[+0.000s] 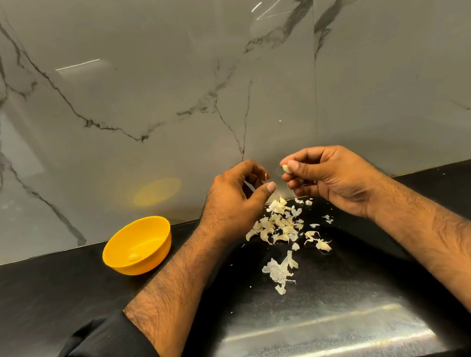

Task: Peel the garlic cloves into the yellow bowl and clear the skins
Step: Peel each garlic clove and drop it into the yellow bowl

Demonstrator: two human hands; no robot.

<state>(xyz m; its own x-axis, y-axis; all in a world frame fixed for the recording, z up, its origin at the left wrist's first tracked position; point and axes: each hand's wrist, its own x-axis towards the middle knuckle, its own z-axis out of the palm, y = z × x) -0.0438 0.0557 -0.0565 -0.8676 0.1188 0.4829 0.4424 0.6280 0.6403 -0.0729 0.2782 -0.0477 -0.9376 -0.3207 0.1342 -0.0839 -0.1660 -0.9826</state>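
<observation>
Black polished stone forms the surface (pixel 67 292), and on it, nearest, loose garlic skins (pixel 281 231) are scattered. Beyond them a garlic clove (pixel 285 168) is pinched by the fingers of the right hand (pixel 328 178); a shred of skin seems to be held by the curled left hand (pixel 236 201). Peeling is judged unfinished. Next, the bare clove must be carried left to the yellow bowl (pixel 115 247), where one clove lies.
</observation>
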